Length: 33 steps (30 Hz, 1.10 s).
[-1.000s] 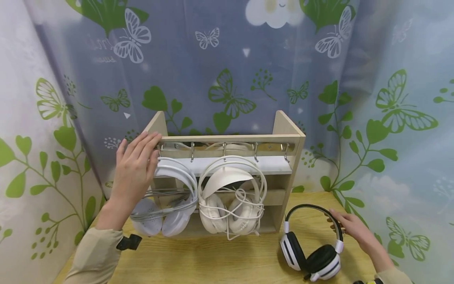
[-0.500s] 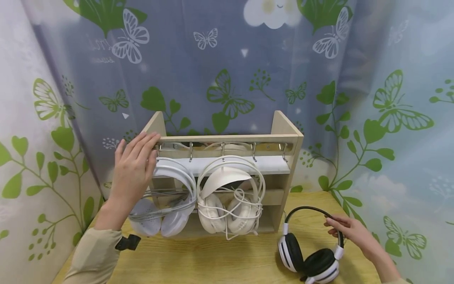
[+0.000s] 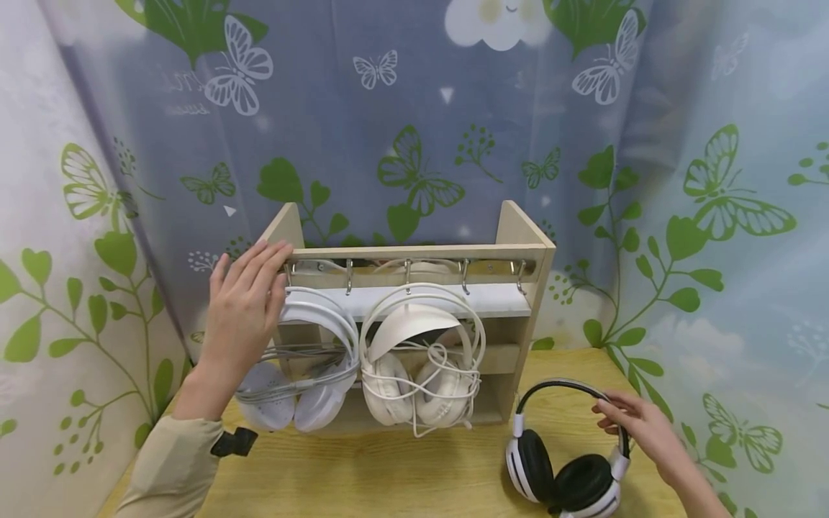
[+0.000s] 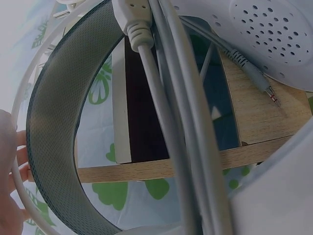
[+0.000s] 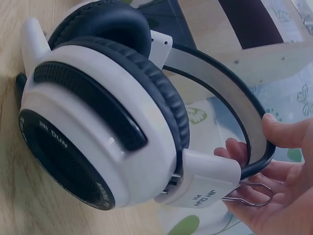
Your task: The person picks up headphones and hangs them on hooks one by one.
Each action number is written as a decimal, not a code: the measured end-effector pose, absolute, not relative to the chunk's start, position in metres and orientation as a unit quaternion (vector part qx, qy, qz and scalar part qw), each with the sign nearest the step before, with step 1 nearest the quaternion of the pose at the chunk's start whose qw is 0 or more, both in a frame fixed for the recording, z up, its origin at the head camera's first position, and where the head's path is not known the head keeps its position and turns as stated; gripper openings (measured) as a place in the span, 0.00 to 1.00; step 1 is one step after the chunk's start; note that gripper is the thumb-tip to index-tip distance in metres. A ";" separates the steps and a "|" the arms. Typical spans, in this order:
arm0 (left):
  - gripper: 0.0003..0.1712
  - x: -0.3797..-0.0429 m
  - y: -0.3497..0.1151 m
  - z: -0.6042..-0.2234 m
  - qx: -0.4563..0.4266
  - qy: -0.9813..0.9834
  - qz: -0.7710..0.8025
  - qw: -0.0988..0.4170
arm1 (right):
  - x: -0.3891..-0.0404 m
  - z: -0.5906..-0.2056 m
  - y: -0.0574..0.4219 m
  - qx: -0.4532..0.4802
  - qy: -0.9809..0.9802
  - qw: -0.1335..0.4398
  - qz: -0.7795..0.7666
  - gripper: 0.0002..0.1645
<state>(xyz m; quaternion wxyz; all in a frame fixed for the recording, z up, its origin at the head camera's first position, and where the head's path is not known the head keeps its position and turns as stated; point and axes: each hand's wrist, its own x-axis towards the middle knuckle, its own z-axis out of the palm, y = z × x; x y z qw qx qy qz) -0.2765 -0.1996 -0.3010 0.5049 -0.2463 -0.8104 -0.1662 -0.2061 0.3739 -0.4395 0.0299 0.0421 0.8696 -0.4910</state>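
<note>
A pair of black-and-white headphones (image 3: 586,483) is at the right of the wooden table. My right hand (image 3: 644,424) holds its headband between thumb and fingers; the right wrist view shows the thumb (image 5: 286,132) against the band's outer side. My left hand (image 3: 242,309) rests on the left end of the top rail of a wooden hook rack (image 3: 421,252), its fingers nearly straight. Beneath that hand hang white headphones (image 3: 320,406) with bundled cables (image 4: 183,122). A cream pair of headphones (image 3: 391,392), its cord wound around it, hangs from the middle hook.
Metal hooks (image 3: 465,277) line the rack's front, the two at the right bearing nothing. Behind them is a white shelf (image 3: 505,302). The wooden table (image 3: 388,475) extends in front of the rack. Patterned curtains (image 3: 421,108) surround the back and sides.
My right hand has closed its thumb and fingers on the headband. The black-and-white headphones have shifted slightly toward me. My left hand stays at the rack.
</note>
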 end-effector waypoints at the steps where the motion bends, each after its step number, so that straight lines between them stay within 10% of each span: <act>1: 0.24 -0.276 -0.200 -0.301 -0.246 -0.810 -0.167 0.505 | -0.205 -0.438 0.372 0.041 0.872 0.026 -0.487 0.36; 33: 0.24 -0.277 -0.198 -0.301 -0.243 -0.807 -0.171 0.511 | -0.184 -0.422 0.336 -0.019 0.920 -0.179 -0.348 0.21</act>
